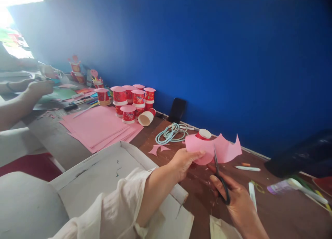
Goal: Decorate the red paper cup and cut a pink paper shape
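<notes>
Thumb and fingers of my left hand (pixel 185 162) pinch a sheet of pink paper (pixel 225 149) with curved and jagged cut edges. Held in my right hand (pixel 234 194) is a pair of black-handled scissors (pixel 220 178). Their blades meet the paper at the notch between its rounded left part and its pointed right part. Just behind the paper, a red paper cup (pixel 204 134) with a white base is partly covered. Small pink scraps (pixel 155 149) lie on the brown table to the left of my left hand.
Several red cups (pixel 128 113) topped with pink discs stand left of a coiled pale-blue cord (pixel 169 133). Pink sheets (pixel 95 125) lie in front of them. A white tray (pixel 124 156) sits under my left arm. Markers (pixel 247 168) lie at right. Another person's hands (pixel 38 88) work at far left.
</notes>
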Demonstrator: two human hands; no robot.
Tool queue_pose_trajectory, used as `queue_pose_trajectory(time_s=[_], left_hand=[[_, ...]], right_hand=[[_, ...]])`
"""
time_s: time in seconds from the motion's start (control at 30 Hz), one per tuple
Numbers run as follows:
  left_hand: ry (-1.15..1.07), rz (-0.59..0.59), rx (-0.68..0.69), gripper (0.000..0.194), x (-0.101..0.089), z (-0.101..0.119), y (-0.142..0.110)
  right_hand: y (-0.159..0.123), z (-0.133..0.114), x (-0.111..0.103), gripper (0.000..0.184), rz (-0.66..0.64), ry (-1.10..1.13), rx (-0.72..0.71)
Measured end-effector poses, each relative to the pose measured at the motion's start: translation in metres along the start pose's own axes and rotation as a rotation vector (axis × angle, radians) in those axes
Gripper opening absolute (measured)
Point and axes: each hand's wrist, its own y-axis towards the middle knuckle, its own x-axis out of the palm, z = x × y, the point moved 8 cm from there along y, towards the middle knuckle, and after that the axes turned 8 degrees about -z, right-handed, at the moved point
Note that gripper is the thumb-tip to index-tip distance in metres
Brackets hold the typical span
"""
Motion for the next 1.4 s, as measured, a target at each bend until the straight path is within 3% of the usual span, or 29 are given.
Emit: queue_pose_trajectory(time_s=[0.17, 0.33, 0.53, 0.7, 1.1, 1.4], left_hand=[[0.162, 0.068, -0.001, 0.045, -0.009, 0.009, -0.002], [0.263, 0.004, -0.019, 0.041, -0.008, 0.016, -0.003], [0.326, -0.011, -0.009, 0.04, -0.012, 0.022, 0.0], [0.299, -0.046, 0.021, 0.043, -0.012, 0.023, 0.002], [0.304, -0.012, -0.015, 0.029, -0.011, 0.027, -0.004], [0.259, 0.012, 0.018, 0.043, -0.014, 0.031, -0.001]], right_hand=[[0.0, 0.0, 0.001, 0.066, -0.023, 0.002, -0.004], [0.002, 0.007, 0.0, 0.07, -0.051, 0.03, 0.016], [-0.001, -0.004, -0.001, 0.071, -0.056, -0.024, 0.007], [-0.005, -0.007, -0.004, 0.069, 0.004, -0.003, -0.001], [-0.001, -0.003, -0.003, 0.069, -0.028, 0.026, 0.011], [-0.01, -0.013, -0.001, 0.065, 0.028, 0.077, 0.026]])
